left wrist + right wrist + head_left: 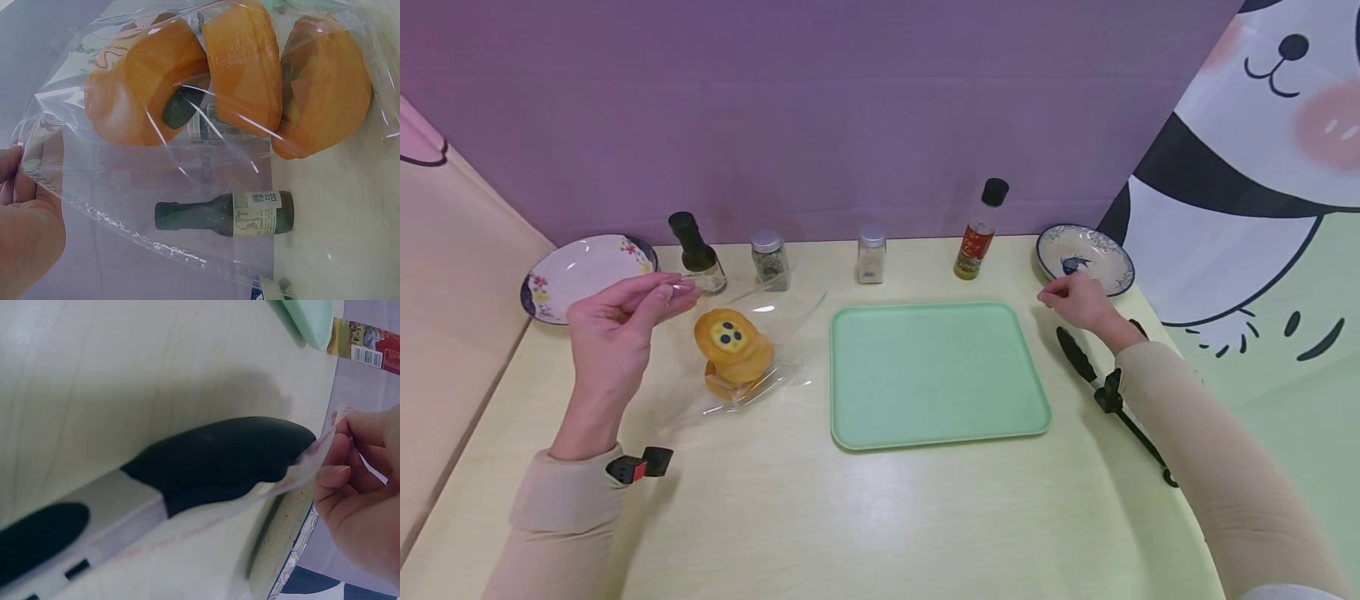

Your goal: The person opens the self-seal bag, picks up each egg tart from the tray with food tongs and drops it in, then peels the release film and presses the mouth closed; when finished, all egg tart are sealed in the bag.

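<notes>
My left hand (613, 333) pinches the top edge of a clear plastic bag (119, 187), which hangs down to its right. Golden-brown pieces of bread (741, 346) lie in the bag, and one carries dark blue dots on a pale centre. My right hand (1081, 302), over the near rim of the small patterned plate (1112, 267), pinches a thin translucent strip (306, 472) with red marks between thumb and fingers. Below that hand lie tongs (219, 459) with black tips, partly behind the sleeve in the head view.
A mint-green tray (932, 375) lies mid-table. Along the back stand a dark-capped bottle (698, 254), two shaker jars (771, 260) and a red-labelled bottle (975, 237). A floral oval plate (583, 262) sits at the back left. Behind the table hangs a purple backdrop (820, 117).
</notes>
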The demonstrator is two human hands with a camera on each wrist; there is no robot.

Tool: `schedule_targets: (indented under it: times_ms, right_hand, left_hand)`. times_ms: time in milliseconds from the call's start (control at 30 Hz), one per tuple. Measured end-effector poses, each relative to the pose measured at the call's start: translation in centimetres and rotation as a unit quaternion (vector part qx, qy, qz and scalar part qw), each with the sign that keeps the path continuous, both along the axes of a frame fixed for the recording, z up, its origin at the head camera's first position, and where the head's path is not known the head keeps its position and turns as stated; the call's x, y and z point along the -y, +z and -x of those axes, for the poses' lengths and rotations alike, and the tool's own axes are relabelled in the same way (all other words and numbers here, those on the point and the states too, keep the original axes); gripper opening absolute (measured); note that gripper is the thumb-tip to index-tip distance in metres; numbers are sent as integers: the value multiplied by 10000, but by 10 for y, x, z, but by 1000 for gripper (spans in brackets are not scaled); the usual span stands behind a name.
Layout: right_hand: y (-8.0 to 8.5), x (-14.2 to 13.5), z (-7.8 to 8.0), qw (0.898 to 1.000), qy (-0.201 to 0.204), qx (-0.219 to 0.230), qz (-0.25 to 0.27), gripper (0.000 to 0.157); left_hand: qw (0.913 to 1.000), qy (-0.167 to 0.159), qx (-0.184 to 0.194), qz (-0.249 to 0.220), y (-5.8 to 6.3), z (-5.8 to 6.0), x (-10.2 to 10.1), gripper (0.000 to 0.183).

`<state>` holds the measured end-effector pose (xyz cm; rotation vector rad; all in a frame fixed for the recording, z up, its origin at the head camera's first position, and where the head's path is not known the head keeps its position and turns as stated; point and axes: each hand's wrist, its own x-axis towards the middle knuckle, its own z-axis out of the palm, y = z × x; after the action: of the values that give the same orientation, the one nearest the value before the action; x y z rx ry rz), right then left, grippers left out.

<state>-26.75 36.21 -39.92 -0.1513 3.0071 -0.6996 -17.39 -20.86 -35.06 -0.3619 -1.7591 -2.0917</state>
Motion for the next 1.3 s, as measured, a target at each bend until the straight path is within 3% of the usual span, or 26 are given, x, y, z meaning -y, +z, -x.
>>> schedule_targets:
  times_ms: [367, 700, 1067, 1167, 1300]
  right_hand:
    - [-1, -4, 0, 9987, -80, -279, -420, 21]
    - [-3, -3, 6, 9994, -255, -51, -219, 21]
    - [3, 2, 4, 9987, -119, 349, -341, 25]
    - [6, 2, 4, 9980, 13, 180, -599, 26]
    - [12, 0, 4, 9950, 218, -413, -885, 25]
  left_hand:
    - [9999, -85, -72, -130, 0, 2, 0, 27]
    - [9999, -93, -35, -24, 1, 1, 3, 26]
    - [9999, -38, -7, 122, 3, 1, 3, 26]
    - [9999, -63, -28, 87, 3, 0, 4, 26]
    - [9999, -78, -39, 51, 3, 0, 4, 26]
